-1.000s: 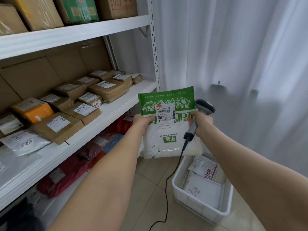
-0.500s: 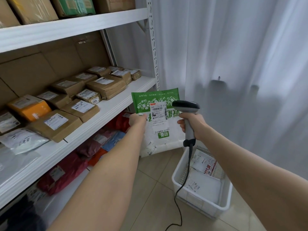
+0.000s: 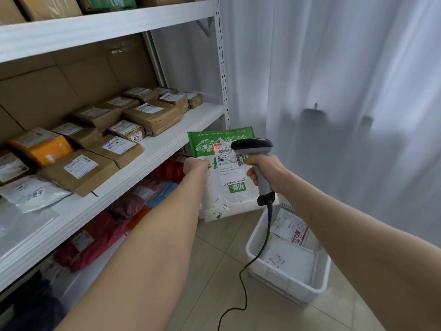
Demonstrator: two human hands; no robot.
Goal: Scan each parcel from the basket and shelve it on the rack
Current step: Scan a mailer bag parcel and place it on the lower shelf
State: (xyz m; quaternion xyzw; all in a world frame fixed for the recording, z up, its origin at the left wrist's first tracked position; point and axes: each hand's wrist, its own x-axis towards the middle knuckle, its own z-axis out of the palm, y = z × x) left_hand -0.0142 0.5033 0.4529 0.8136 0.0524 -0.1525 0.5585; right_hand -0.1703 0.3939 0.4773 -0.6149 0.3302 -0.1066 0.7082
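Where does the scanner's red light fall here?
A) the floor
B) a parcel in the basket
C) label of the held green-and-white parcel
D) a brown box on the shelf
C: the red glow sits on the label of the green-and-white parcel in the left hand, facing the scanner in the right hand.

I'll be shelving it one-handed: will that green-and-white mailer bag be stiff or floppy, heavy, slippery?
Probably floppy: the mailer bag hangs creased below the left hand gripping one edge. Likely light, since that one hand alone carries it. Its plastic skin looks smooth, so it may slide on the shelf.
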